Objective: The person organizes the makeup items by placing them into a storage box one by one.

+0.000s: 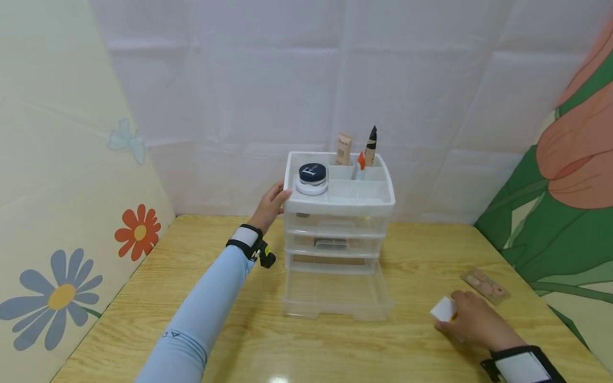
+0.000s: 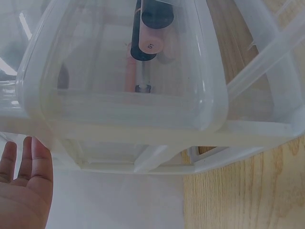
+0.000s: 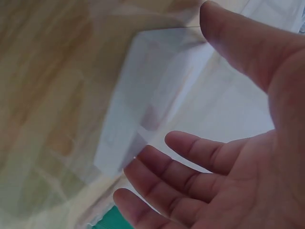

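A white plastic drawer organizer [image 1: 341,205] stands on the table, its clear bottom drawer [image 1: 335,308] pulled out. My left hand [image 1: 269,208] rests against the organizer's left side near the top rim; in the left wrist view its fingers [image 2: 40,167] reach up straight along the wall. At the right of the table my right hand [image 1: 476,322] pinches a small white box [image 1: 442,309]. The right wrist view shows this box between the thumb and the fingertips, blurred and tilted. A flat pack with round pinkish pieces [image 1: 486,284] lies just beyond the right hand.
On the organizer's top are a dark-lidded round compact [image 1: 312,173], a beige tube [image 1: 343,149], a black-capped pen-like tube [image 1: 371,144] and an orange-tipped item [image 1: 361,161]. Cosmetic tubes [image 2: 151,43] show through a drawer. A white cloth [image 1: 239,106] hangs behind.
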Tool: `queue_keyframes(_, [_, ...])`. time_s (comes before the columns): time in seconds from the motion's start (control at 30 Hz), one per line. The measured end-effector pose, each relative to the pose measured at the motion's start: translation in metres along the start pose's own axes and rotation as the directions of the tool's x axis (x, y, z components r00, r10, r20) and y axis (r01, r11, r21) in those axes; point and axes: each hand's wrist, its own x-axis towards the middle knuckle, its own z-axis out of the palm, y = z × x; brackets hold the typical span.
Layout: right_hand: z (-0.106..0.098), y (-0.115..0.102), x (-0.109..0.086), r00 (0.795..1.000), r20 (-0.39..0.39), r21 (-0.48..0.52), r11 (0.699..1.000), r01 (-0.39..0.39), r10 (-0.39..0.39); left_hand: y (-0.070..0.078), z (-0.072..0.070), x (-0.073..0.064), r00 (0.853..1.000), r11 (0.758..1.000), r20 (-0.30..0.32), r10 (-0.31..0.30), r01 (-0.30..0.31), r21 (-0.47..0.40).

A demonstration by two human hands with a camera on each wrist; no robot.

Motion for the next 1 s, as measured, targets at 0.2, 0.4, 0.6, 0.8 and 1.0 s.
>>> queue_keyframes(0.2, [0.002,0.004,0.000,1.000,0.027,0.003,1.000,-0.001,0.001,0.001,-0.001,0.000,1.000,1.000,-0.014,-0.007,0.008,0.003])
queue_keyframes(0.4, [0.000,0.005,0.004,0.995,0.094,0.035,0.998,-0.043,0.039,0.000,-0.001,0.003,1.000,1.000,-0.019,0.001,-0.002,-0.008])
queue_keyframes(0.6, [0.000,0.002,0.005,0.991,0.115,0.063,0.996,-0.070,0.063,-0.003,-0.002,0.005,1.000,1.000,-0.004,0.009,-0.009,-0.004])
queue_keyframes(0.8, [0.002,0.000,0.002,0.995,0.087,0.075,0.996,-0.049,0.043,-0.005,-0.001,0.004,1.000,1.000,-0.004,0.003,-0.003,-0.001])
queue_keyframes(1.0, [-0.011,-0.008,0.007,0.999,0.045,0.044,0.999,0.017,-0.019,-0.005,-0.002,0.004,1.000,1.000,-0.009,0.005,-0.005,0.006])
